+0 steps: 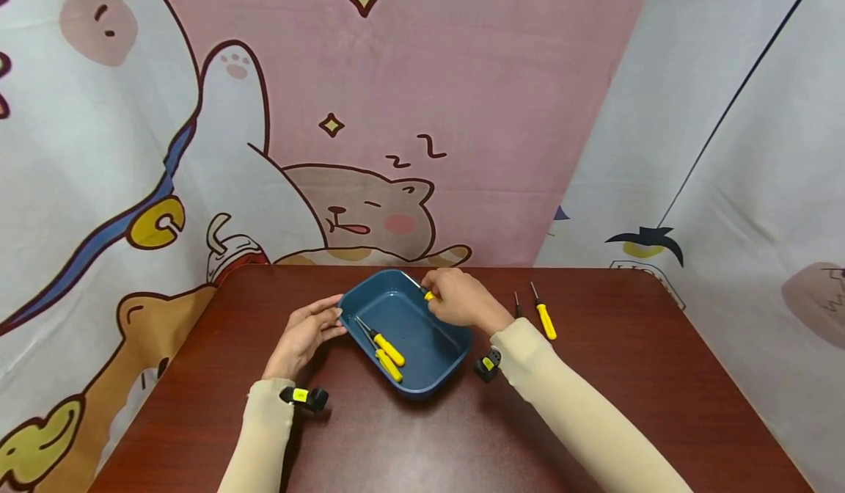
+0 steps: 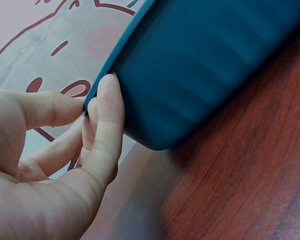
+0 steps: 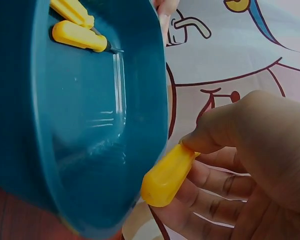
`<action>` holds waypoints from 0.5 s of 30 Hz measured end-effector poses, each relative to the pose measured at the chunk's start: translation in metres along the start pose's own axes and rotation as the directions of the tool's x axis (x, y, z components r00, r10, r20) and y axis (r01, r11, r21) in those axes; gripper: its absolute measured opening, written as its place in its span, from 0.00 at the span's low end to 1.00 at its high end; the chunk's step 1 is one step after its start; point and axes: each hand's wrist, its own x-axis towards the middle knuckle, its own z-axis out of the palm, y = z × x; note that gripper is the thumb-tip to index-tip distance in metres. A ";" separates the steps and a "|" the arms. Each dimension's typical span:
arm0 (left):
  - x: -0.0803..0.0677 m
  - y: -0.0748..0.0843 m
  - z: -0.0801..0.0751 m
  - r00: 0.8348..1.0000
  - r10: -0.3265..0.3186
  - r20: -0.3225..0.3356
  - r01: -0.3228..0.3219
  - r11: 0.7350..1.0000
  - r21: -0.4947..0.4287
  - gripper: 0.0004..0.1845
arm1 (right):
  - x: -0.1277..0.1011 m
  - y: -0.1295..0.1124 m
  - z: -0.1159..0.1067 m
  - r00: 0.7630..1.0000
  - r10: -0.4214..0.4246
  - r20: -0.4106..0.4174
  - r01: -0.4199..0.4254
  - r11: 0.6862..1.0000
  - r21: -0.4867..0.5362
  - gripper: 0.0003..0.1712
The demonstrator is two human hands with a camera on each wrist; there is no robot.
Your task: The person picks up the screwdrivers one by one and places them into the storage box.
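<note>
On the dark red table (image 1: 594,375), in front of a cartoon curtain (image 1: 330,111), sits a blue tray (image 1: 432,350) at an angle. The person's left hand (image 1: 306,335) is against the tray's near left rim: in the left wrist view its fingertips (image 2: 107,100) press on the outer wall just under the edge, fingers fairly straight, holding nothing. The right hand (image 1: 458,298) is over the tray's far rim, fingers curled round the yellow handle of a screwdriver (image 3: 165,175), whose metal shaft points along the rim. Two more yellow-handled screwdrivers (image 1: 386,353) lie side by side inside the tray, close to its left wall. Out on the table to the right of the tray lie another yellow screwdriver (image 1: 545,318) and, just beside it, a thin dark tool (image 1: 518,304).
</note>
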 end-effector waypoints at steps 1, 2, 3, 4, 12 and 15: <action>0.000 0.000 0.000 1.000 -0.001 0.000 0.001 1.000 -0.001 0.24 | 0.001 -0.001 0.001 1.000 -0.004 0.003 0.004 1.000 -0.004 0.18; 0.000 0.000 0.000 1.000 -0.001 0.001 0.001 1.000 -0.001 0.24 | 0.003 -0.002 0.002 1.000 -0.006 0.009 0.006 1.000 -0.007 0.19; 0.000 0.000 0.000 1.000 -0.001 0.002 0.001 1.000 -0.001 0.24 | 0.004 -0.003 0.003 1.000 -0.008 0.014 0.008 1.000 -0.011 0.19; 0.000 0.000 0.000 1.000 -0.001 0.002 0.001 1.000 -0.002 0.25 | 0.006 -0.003 0.005 1.000 -0.007 0.021 0.007 1.000 -0.014 0.19; 0.001 0.000 0.000 1.000 0.000 -0.002 0.000 1.000 -0.017 0.25 | 0.013 -0.012 0.012 0.997 0.008 0.073 -0.008 1.000 -0.007 0.20; 0.001 0.000 -0.001 1.000 -0.001 -0.002 0.001 1.000 -0.016 0.25 | 0.016 -0.015 0.015 0.995 0.013 0.096 -0.013 1.000 0.006 0.20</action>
